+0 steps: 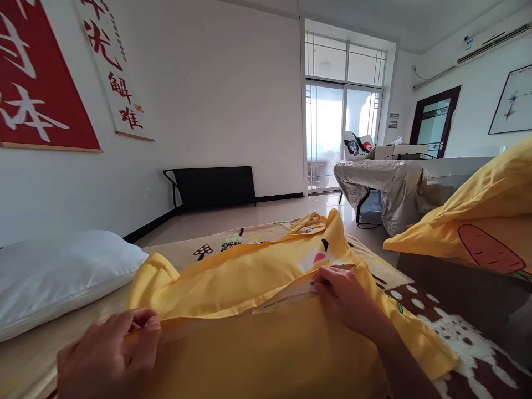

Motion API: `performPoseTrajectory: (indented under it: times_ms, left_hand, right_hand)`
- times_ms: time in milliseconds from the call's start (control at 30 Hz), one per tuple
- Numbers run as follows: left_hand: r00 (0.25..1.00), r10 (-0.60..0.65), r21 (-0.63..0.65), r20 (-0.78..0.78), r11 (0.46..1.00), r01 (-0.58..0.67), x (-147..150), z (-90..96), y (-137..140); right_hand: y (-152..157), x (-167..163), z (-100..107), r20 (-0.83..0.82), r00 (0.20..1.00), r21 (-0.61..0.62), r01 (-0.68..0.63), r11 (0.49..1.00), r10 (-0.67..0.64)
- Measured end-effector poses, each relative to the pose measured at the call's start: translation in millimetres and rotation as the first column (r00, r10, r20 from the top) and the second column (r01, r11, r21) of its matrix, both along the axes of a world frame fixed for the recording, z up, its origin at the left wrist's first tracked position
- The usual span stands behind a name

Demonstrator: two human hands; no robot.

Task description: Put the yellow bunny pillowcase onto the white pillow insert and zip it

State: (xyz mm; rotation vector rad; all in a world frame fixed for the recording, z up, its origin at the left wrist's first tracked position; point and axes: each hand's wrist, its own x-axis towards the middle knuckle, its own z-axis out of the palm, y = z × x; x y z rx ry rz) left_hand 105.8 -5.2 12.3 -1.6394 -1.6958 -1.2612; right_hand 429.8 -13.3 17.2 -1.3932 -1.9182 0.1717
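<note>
A: Where is the yellow cloth (270, 338), and how is it gripped?

B: Spread at near centre over the patterned blanket (457, 327); a white pillow (66, 271) lies to the left. At near left, its edge is pinched between thumb and fingers of the left hand (110, 354). To the right, what looks like a zip pull (313, 283) is pinched by the fingertips of the right hand (351, 302), beside a pale strip (282, 299) along the opening.

A: Technique?

B: Judgement only: the edge should be held taut and straight from the left while the pull is worked along its line. Loose folds should be kept clear; at any snag it should be eased, not forced. Direction of travel cannot be told.

A: Writing?

B: On the white scroll (114, 72), left wall, "光解难" is read; the character above is cut off. On the red scroll (45, 77), "体" is read, the rest cropped. The label (469, 43) on the air conditioner (494, 43), far right, is too small. No brand is made out.
</note>
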Motion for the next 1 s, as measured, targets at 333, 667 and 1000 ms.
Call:
performPoseTrajectory:
  times_ms: [333, 667, 1000]
  left_hand:
    - [0.843, -0.479, -0.540, -0.244, 0.789, 0.292, 179.9, 46.5, 3.6]
    - [0.789, -0.603, -0.480, 0.118, 0.660, 0.577, 184.2, -11.3, 53.4]
    - [0.821, -0.525, -0.530, 0.226, 0.640, 0.555, 187.7, -27.7, 65.9]
  right_hand:
    - [3.6, 5.0, -5.7, 0.072, 0.997, 0.047, -0.032, 0.998, 0.028]
    - [21.2, 6.6, -14.9, 0.027, 0.998, 0.041, -0.061, 0.997, 0.060]
    - [44.0, 37.0, -21.3, -0.025, 0.993, -0.029, 0.117, 0.993, -0.118]
